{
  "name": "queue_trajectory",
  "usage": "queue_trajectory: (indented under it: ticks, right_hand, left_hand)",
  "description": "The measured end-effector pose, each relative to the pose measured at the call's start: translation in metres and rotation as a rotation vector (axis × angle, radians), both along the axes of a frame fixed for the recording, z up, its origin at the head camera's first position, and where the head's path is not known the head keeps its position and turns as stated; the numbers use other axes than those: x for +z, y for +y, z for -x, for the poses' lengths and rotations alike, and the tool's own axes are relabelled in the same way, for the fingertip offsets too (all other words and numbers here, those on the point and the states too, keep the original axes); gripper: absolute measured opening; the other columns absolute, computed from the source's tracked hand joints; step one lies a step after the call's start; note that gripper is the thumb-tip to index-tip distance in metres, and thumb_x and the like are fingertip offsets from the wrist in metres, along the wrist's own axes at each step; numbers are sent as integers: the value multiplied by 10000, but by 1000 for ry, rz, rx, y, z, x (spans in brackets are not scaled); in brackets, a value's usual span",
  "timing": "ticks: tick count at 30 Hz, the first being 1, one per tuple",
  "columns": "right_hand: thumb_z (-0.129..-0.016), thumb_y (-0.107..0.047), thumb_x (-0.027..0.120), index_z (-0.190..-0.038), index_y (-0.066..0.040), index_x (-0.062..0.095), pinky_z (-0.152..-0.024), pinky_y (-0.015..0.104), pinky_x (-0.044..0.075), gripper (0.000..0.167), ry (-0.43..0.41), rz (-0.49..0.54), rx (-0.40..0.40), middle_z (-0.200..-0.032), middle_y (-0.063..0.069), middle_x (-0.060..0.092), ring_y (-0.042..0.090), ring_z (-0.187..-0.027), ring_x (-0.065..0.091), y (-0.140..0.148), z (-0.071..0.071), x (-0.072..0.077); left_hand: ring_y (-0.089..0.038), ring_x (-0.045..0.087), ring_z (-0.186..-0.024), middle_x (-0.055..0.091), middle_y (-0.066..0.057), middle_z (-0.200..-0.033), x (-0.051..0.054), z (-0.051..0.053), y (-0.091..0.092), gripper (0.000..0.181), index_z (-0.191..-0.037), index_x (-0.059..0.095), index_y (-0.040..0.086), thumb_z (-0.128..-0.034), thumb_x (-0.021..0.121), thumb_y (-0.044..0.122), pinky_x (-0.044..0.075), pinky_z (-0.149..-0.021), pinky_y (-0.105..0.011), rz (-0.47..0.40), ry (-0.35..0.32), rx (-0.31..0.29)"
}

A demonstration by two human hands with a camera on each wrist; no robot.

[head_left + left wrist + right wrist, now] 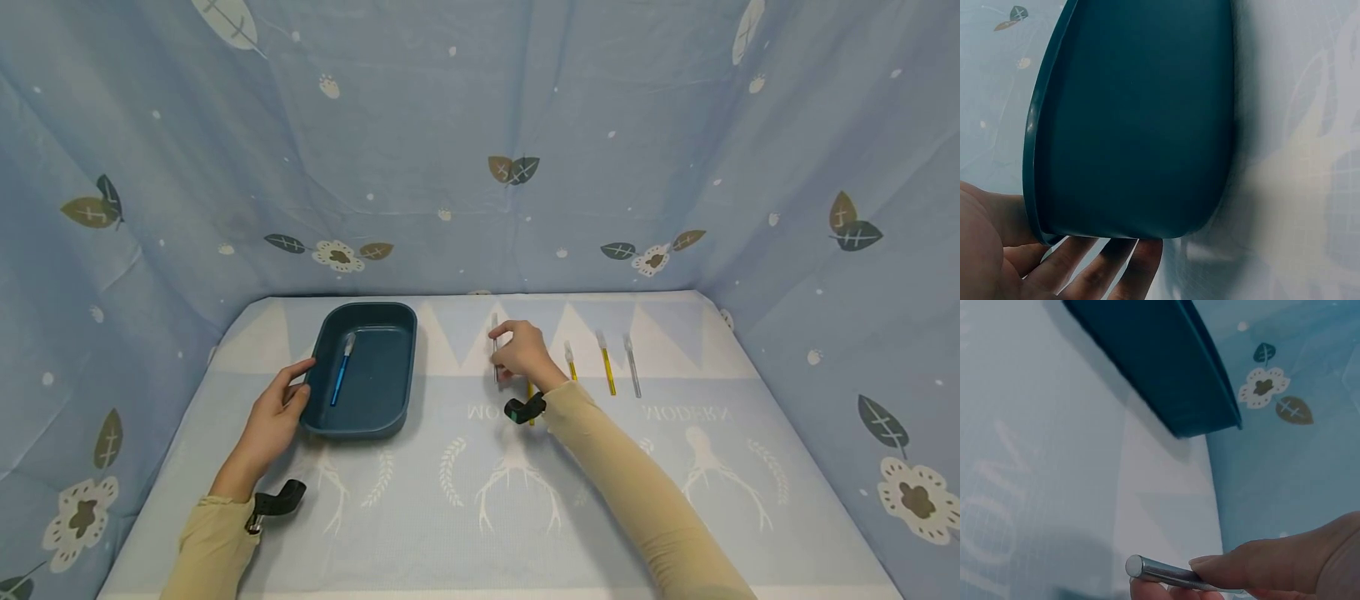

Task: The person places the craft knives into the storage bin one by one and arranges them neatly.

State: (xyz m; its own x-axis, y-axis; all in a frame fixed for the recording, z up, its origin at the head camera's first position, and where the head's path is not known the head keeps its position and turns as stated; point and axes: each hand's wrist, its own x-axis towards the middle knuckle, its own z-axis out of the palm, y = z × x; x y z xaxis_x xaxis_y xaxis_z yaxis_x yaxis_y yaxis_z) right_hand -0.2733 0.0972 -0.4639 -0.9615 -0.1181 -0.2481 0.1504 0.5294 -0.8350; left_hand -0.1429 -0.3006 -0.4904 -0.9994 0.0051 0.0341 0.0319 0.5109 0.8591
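My right hand (522, 352) pinches a silver craft knife (1161, 570) between thumb and fingers, around the middle of the work surface. The knife's round butt end faces the right wrist camera, and its clear-capped end points away from me in the head view. At the left stands a dark teal tray (386, 375). My left hand (272, 417) touches the tray's left side with its fingers fairly straight against the outer wall and rim. Inside the tray lies a blue craft knife (342, 372) with a clear cap.
Right of the right hand lie yellow craft knives (607, 367) and another silver craft knife (633, 367). One yellow knife (531, 392) is partly hidden under the right wrist. A patterned cloth (420, 517) covers the table, with blue curtains (420, 125) behind and at both sides.
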Motion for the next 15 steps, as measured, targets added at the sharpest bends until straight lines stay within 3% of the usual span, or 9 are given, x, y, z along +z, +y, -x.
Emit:
queue_trajectory:
  ticks: [4, 11, 15]
  right_hand:
    - [-911, 104, 761, -1372, 4, 710, -619, 390, 641, 475, 16, 71, 24, -865, 167, 748, 222, -601, 714, -2, -5, 9]
    - [-925, 95, 771, -1380, -2, 699, -768, 552, 642, 470, 1, 181, 63, -910, 177, 726, 275, -654, 736, -6, -16, 28]
    - [-941, 93, 776, -1361, -24, 705, -796, 562, 638, 442, -18, 255, 90, -974, 195, 731, 303, -762, 756, -9, -21, 37]
  left_hand:
    - [-546, 412, -1499, 323, -343, -1699, 1, 0, 0, 528, -1719, 295, 46, -1213, 392, 159, 344, -1143, -737, -3, 5, -4]
    - [-526, 428, -1492, 329, -335, -1700, 1, 1, 1, 529, -1722, 291, 46, -1213, 391, 147, 363, -1136, -716, -7, -3, -9]
    - [-530, 420, -1497, 330, -345, -1694, 0, 1, 0, 534, -1726, 277, 44, -1211, 390, 131, 359, -1141, -714, -12, -13, -9]
